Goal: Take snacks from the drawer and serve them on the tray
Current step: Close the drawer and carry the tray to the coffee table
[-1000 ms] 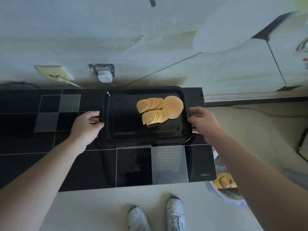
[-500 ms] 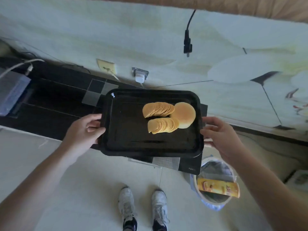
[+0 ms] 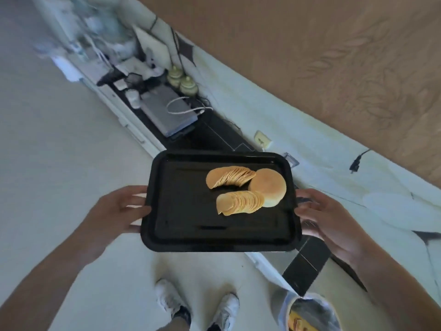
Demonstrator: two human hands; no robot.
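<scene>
lifted clear of the counter, black tray point(image 3: 171, 235) carries fanned chips point(image 3: 230, 179).

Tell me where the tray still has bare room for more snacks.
The tray is bare across its left half, beside the left hand, and along the near rim. The right side is crowded: two chip rows against the round bun.

bin point(image 3: 310, 314) cut off, shelf clutter point(image 3: 114, 51) blurred

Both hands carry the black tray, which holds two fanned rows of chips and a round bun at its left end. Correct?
Not quite. In the head view the round bun sits at the right end of the tray, beside the chips. Both hands do carry it.
</scene>
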